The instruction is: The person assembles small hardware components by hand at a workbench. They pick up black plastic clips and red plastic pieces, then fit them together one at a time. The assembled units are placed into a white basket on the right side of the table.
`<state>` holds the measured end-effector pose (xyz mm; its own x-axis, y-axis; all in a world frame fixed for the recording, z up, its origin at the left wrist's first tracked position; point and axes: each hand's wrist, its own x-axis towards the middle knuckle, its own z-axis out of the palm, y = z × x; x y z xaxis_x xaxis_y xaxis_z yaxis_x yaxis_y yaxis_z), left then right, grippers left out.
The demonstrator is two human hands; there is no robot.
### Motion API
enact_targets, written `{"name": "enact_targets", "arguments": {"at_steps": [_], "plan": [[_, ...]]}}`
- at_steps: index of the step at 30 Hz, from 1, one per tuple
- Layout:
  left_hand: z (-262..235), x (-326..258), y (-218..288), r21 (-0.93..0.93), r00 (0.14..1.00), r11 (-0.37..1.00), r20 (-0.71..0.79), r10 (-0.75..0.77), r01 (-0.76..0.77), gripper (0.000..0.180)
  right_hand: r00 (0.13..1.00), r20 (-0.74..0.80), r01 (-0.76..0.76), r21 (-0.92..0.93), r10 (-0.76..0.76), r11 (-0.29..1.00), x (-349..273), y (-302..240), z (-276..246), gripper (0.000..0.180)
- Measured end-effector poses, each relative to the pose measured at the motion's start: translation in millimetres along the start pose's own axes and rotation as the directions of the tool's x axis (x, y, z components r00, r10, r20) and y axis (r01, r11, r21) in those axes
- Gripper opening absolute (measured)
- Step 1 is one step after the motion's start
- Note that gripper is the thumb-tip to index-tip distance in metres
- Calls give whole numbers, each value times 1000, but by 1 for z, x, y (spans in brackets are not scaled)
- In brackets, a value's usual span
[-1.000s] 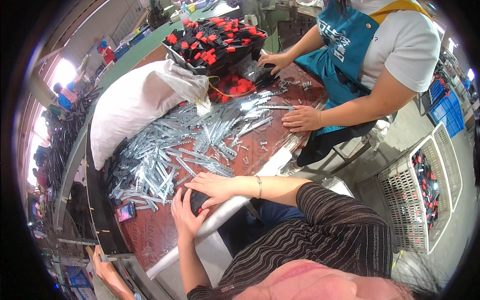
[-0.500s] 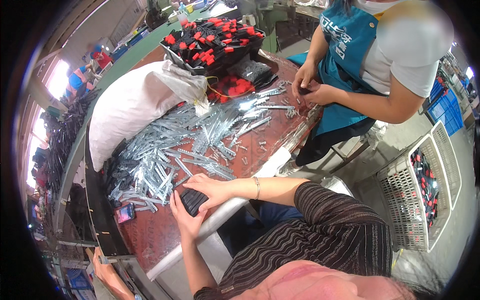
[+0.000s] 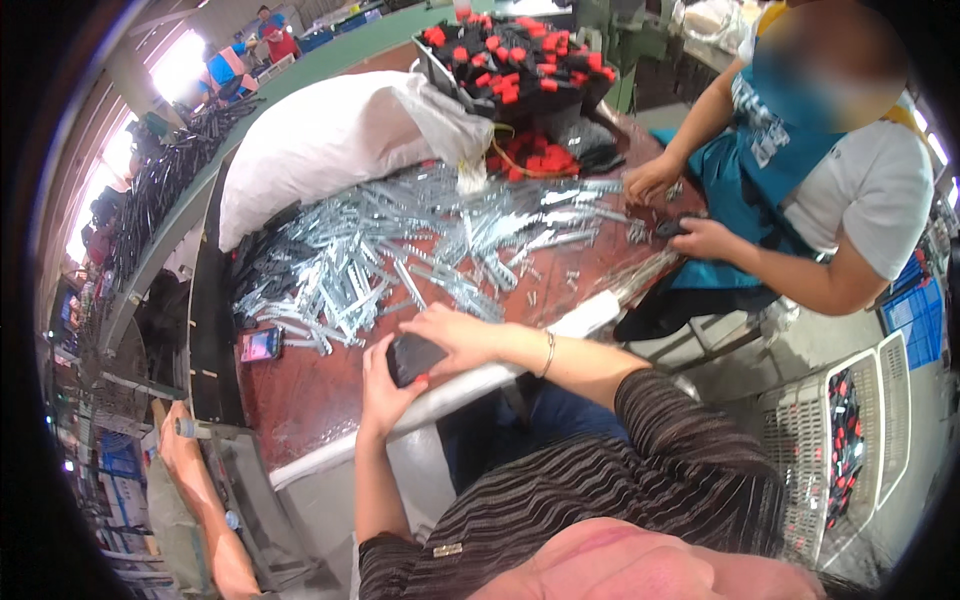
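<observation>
1. Person's left hand (image 3: pixel 380 392), half-curled, grips the stack of black parts (image 3: pixel 414 360) by its left side; right hand (image 3: pixel 460 338), loosely bent, has the other side.
2. Stack's at the surface's (image 3: pixel 310 400) near edge.
3. Just beyond: messy serrated metal strips (image 3: pixel 340 275), smartphone (image 3: pixel 262 345) off left.
4. Behind those, a fat white sack (image 3: pixel 320 140).

The view has swung, carrying the tub (image 3: pixel 433 68) from just short of 12 o'clock to just past it and the crate (image 3: pixel 800 440) toward 4. Near 2, the co-worker's hands, together half a second ago, have parted: right hand (image 3: pixel 652 182) near small parts (image 3: pixel 637 232), left hand (image 3: pixel 708 241) at a dark piece (image 3: pixel 668 229). Toward 8, a bystander's forearm (image 3: pixel 215 525) shows more fully.
</observation>
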<state>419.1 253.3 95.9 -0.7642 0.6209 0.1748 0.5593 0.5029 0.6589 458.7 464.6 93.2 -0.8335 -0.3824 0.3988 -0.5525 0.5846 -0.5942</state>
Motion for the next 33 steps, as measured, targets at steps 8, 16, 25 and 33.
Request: {"name": "enact_targets", "arguments": {"at_steps": [8, 16, 25, 33], "plan": [[15, -1, 22, -664, 988, 732, 135, -82, 151, 87, 920, -259, -159, 441, 295, 883, -15, -23, -30, 97], [53, 51, 59, -912, 982, 364, 166, -93, 189, 90, 704, -319, -2, 892, 634, 452, -22, -14, -34, 104], [74, 113, 88, -952, 987, 262, 163, -16, 161, 99, 595, -447, 213, 889, 668, 406, -23, -1, -65, 106], [89, 133, 63, -936, 974, 302, 213, 74, 181, 102, 615, -420, 59, 868, 667, 493, -27, 31, -65, 93]]}}
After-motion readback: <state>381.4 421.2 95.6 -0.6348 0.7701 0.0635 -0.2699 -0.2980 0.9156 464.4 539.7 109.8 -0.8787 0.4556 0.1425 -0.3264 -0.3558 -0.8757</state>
